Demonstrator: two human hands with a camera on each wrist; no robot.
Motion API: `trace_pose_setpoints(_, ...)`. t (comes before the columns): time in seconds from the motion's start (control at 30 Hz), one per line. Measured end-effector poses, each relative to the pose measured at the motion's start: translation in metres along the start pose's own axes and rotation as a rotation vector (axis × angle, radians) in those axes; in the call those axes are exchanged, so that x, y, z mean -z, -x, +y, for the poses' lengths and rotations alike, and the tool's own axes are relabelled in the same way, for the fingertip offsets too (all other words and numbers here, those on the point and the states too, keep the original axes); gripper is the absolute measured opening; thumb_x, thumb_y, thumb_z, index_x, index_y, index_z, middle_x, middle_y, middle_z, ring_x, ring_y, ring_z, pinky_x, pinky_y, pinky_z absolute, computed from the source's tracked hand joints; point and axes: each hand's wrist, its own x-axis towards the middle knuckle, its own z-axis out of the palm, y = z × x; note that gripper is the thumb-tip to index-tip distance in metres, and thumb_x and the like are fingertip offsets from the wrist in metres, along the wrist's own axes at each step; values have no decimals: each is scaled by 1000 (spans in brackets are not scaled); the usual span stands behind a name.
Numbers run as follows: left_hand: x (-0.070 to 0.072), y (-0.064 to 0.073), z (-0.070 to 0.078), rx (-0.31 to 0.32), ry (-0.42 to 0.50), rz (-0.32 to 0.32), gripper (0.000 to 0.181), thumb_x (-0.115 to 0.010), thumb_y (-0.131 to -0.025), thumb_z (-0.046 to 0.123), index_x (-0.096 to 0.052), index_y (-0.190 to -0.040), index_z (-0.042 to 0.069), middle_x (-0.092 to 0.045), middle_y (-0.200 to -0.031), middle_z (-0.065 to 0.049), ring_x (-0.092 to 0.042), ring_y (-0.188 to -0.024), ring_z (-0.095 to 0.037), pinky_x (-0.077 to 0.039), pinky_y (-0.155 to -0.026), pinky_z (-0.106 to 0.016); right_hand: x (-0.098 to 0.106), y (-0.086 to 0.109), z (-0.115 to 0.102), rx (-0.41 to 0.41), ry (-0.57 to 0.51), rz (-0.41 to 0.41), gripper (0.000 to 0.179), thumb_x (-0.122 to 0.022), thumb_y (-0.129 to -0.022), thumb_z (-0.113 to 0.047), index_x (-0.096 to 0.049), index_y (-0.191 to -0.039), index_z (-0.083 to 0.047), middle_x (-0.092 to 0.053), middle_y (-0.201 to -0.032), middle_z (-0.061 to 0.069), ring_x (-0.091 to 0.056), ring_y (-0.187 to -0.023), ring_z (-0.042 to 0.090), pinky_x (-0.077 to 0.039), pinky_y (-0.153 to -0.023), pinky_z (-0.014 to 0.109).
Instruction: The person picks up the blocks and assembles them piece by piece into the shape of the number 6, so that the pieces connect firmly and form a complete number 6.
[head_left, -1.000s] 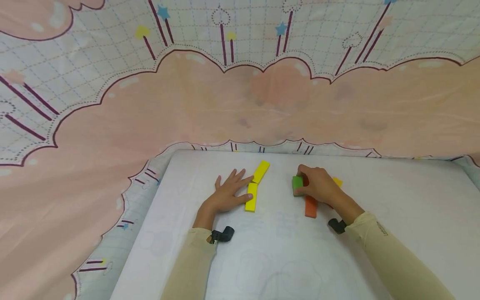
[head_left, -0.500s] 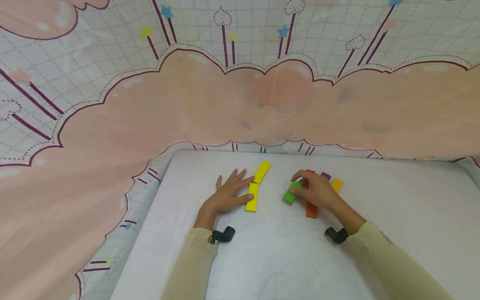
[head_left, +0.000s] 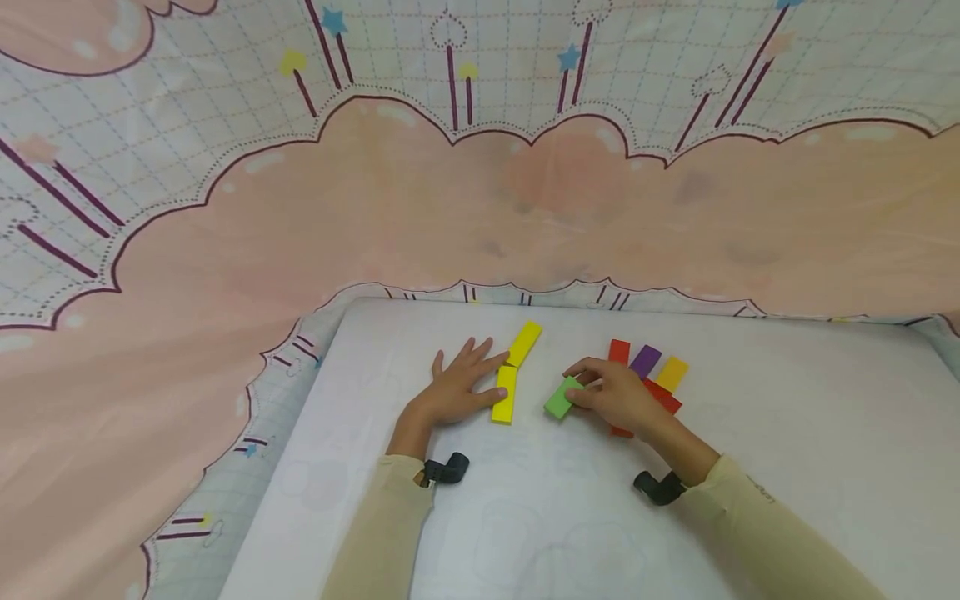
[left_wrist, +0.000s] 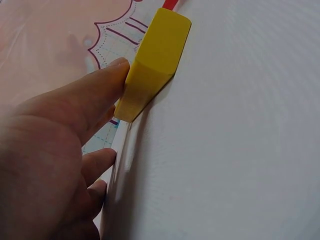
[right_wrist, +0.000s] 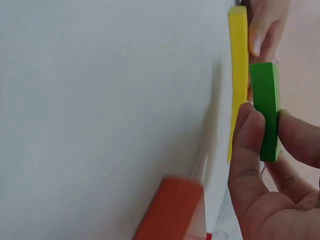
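My left hand lies with spread fingers beside two yellow blocks, its thumb on the near yellow block and its index fingertip by the far yellow block. These two meet at their ends at a slight angle. In the left wrist view the thumb touches the side of a yellow block. To the right, my right hand pinches a green block between thumb and fingers. Seen from the right wrist, the green block overlaps the yellow ones behind it.
Right of and partly beneath my right hand lie a red-orange block, a purple block, an orange-yellow block and a red block. The white tabletop ends at the back against a patterned cloth.
My right hand has carried the green block left and nearer to me, toward the yellow blocks, uncovering the purple and red blocks. My left hand has stayed in place.
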Motion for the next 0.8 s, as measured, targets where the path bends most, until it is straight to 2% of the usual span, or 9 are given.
trace_pose_setpoints(0.23, -1, -1, -1, 2, 3, 5, 67, -56, -99, 57, -32, -160, 40, -12, -173, 6, 3, -162, -22, 13, -122, -66, -16, 1, -3, -69, -51, -18, 33, -77, -92, -28, -71, -123, -20, -68, -113, 7, -63, -96, 21, -59, -81, 30)
trace_pose_setpoints(0.47, -2, -2, -1, 0, -3, 4, 68, -56, -98, 57, -32, -159, 40, -13, -173, 5, 2, -162, -22, 12, -122, -67, -28, 1, -7, -119, -19, -9, 30, -80, -89, -27, -72, -117, -20, -69, -99, 6, -63, -89, 20, -59, -75, 27)
trace_pose_setpoints(0.8, -2, -2, -1, 4, -11, -5, 68, -54, -98, 59, -31, -160, 41, -12, -173, 6, 3, -162, -22, 11, -122, -67, -38, 1, -10, -117, -49, -41, 31, -81, -88, -30, -73, -115, -19, -67, -90, 5, -63, -83, 20, -57, -71, 26)
